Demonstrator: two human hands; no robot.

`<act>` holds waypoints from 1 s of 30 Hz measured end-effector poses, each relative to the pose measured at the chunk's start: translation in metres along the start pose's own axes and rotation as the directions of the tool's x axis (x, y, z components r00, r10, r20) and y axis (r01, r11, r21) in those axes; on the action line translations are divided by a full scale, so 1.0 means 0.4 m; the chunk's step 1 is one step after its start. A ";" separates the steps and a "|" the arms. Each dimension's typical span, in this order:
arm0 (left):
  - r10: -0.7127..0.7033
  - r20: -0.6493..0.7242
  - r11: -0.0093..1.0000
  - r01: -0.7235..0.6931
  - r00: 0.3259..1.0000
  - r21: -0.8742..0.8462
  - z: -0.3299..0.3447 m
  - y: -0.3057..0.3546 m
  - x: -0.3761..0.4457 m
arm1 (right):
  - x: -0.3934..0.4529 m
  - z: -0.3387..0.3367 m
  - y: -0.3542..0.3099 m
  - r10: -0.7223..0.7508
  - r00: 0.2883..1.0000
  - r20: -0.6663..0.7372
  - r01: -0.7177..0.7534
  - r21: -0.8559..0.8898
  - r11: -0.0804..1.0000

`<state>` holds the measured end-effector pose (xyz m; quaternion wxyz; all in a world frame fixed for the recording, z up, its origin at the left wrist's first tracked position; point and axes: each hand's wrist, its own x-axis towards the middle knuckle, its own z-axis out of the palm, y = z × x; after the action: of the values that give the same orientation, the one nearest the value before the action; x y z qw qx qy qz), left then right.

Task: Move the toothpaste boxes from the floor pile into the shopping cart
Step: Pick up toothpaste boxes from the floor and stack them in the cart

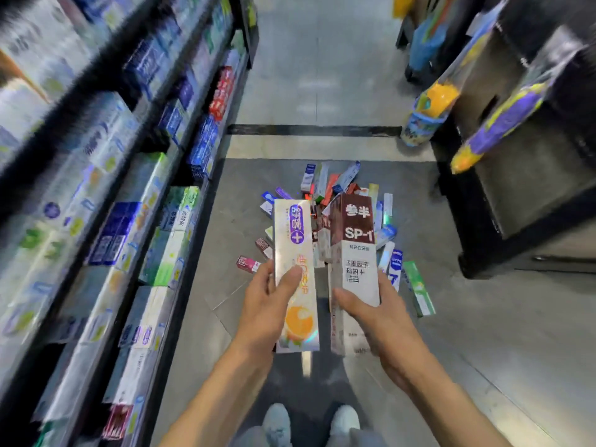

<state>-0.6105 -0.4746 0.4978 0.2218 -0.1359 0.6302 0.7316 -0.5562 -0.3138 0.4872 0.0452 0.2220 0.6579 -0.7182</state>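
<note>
The left hand (271,304) grips a long silvery toothpaste box (295,269) around its lower half, thumb laid across the front face and fingers wrapped behind its left edge. The box stands nearly upright in front of the person, its top end reaching over the near side of the floor pile (338,221). It has a shiny, iridescent finish, a purple label with a plus sign near the top, orange lettering down the middle and an orange fruit picture at the bottom.

The right hand (371,304) holds a second box (354,253), just beside the first and a little apart from it. The thumb presses on the front face and the fingers curl round the right edge. This box is wider, dark brownish red on its upper part with white characters and "SP-1", and white below with dark print. It also stands nearly upright, tilted slightly, with its top over the pile.

The pile lies on the grey floor (451,333) beyond both hands: many small boxes in blue, white, red, green and purple, scattered at all angles. A green and white box (418,288) lies at its right edge, a pinkish red one (247,264) at its left edge, near the left hand.

Stocked shelves (96,188) run along the left side, blurred. A dark shelving unit (516,188) stands to the right. 2 light shoes (309,424) show at the bottom.
</note>
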 end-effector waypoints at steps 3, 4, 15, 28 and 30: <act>0.057 0.064 0.996 -0.061 0.996 0.062 0.086 0.185 -0.169 | -0.139 -0.025 -0.202 -0.067 0.998 -0.001 0.067 -0.003 0.998; 0.074 0.074 0.993 -0.081 0.994 0.082 0.112 0.233 -0.215 | -0.182 -0.034 -0.258 -0.087 0.996 -0.011 0.087 0.000 0.996; 0.134 0.335 0.971 -0.191 0.933 0.144 0.258 0.500 -0.447 | -0.516 -0.086 -0.584 -0.250 0.892 -0.375 0.271 0.002 0.963; -0.085 0.805 0.919 -0.267 0.587 0.291 0.362 0.525 -0.704 | -0.957 0.008 -0.552 -0.117 0.459 -0.881 0.332 0.048 0.942; -0.141 0.854 0.910 -0.275 0.501 0.311 0.387 0.475 -0.789 | -1.073 0.021 -0.505 -0.055 0.332 -0.942 0.333 0.062 0.941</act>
<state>-0.4195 -0.3915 0.8386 0.4993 0.3213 0.5777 0.5601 -0.2454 -0.3930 0.8368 -0.4491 0.5119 0.4947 -0.5400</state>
